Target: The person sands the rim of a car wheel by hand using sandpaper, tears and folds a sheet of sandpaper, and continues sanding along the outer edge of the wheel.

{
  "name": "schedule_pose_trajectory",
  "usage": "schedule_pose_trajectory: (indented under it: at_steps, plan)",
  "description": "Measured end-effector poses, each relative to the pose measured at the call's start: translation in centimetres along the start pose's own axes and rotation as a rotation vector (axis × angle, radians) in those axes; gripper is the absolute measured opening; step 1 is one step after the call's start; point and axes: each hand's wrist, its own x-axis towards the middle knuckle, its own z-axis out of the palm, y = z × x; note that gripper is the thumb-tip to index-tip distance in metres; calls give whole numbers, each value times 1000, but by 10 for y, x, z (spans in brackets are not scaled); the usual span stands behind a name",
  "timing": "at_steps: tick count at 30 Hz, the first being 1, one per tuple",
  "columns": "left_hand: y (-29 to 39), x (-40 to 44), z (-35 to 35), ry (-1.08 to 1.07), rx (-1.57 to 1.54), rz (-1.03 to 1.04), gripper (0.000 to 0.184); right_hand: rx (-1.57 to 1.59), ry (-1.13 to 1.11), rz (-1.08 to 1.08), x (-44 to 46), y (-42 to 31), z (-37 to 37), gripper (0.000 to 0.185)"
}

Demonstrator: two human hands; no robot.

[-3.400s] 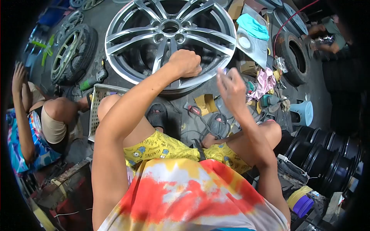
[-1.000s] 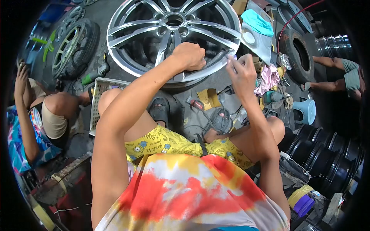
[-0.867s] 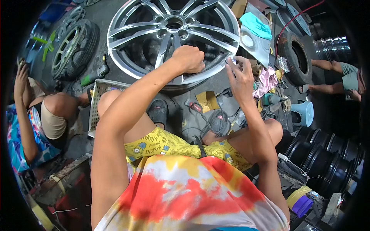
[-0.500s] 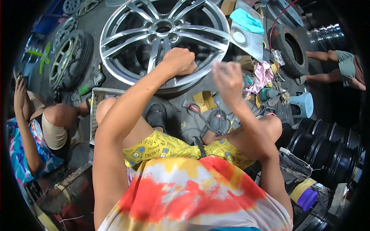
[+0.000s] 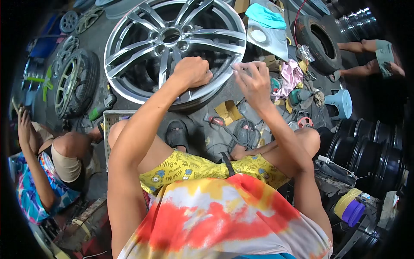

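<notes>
The big silver alloy wheel (image 5: 182,36) with paired spokes sits flat right in front of the person, and its face looks bright and pretty clean already. Can't honestly say how much is left: no finished-vs-unfinished line shows on the lip, so any progress call is a guess. My read is that work's under way on the near edge.

The left hand (image 5: 192,72) is balled up over the wheel's near side; whether it grips anything is hidden. The right hand (image 5: 255,84) has half-bent fingers just beside the wheel's right lip. Can't tell if there's something small between the fingertips, or if they touch metal.

The wheel's top is cut off by the frame, and the left hand covers some lip. Right of the wheel, a turquoise cloth (image 5: 266,16) hides part of a flat grey panel (image 5: 274,42).
</notes>
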Motion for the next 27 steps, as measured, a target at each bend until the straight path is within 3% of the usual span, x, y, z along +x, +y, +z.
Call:
schedule_pose_trajectory:
  at_steps: [3, 6, 8, 13, 18, 21, 27]
  plan:
    - [-1, 2, -6, -13, 12, -7, 39, 147, 23, 56, -4, -36, 0, 20]
    - [-4, 3, -2, 18, 11, 7, 39, 145, 48, 44, -8, -42, -1, 22]
    - [-1, -1, 0, -4, -17, 4, 39, -19, 58, 115, -2, -21, 7, 24]
    - [-1, 3, -4, -2, 38, -18, 37, 149, 100, 202, -17, -67, 9, 24]
    - [3, 3, -7, -42, -5, -34, 38, 11, 143, 285, -10, -50, 13, 28]
    - [2, 3, -8, -21, 35, -20, 36, 159, 212, 338, -25, -85, 21, 28]
    - [4, 0, -7, -22, 10, -17, 36, 57, 312, 523, -13, -66, 35, 26]
